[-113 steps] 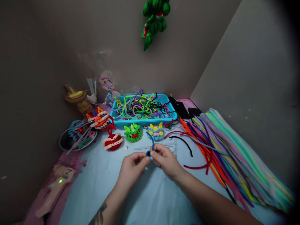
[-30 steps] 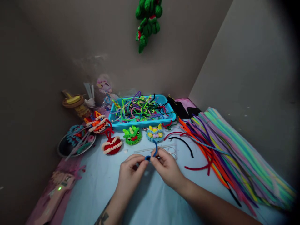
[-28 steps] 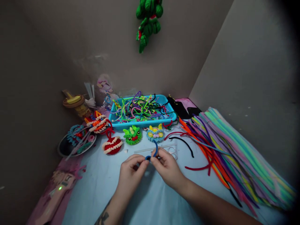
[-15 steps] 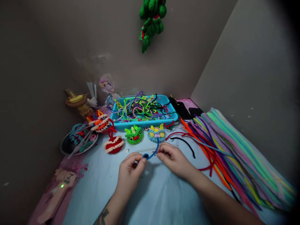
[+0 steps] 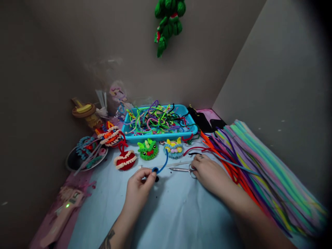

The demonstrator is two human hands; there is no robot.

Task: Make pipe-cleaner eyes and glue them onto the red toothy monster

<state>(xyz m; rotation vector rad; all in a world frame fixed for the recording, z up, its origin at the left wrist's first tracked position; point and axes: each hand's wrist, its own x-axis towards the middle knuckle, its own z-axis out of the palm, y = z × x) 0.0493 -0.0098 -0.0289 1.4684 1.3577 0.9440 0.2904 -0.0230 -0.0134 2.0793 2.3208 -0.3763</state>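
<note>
Between thumb and fingertips, my left hand (image 5: 142, 183) pinches a blue pipe cleaner (image 5: 164, 166) coiled at its held end, the free end curving up to the right. A dark spot shows just below the coil. My right hand (image 5: 207, 171) has its fingers at the handle loops of small metal scissors (image 5: 181, 169), whose blades point left over the blue cloth. Beyond the hands sit a green creature face (image 5: 148, 150) and a light-blue one with yellow ears (image 5: 173, 149), both of fuzzy pipe cleaner. A red ornament (image 5: 125, 160) with cream trim lies left of them.
A blue tray (image 5: 162, 135) of tangled pipe cleaner pieces stands at the back. Bundled long pipe cleaners (image 5: 259, 173) spread along the right. To the left are a metal bowl (image 5: 71, 166), a lidded cup (image 5: 86, 112) and a pink device with a green light (image 5: 63, 216).
My right hand has left the blue pipe cleaner and moved right, to the scissors. My left hand has shifted slightly left, still pinching the coil.
</note>
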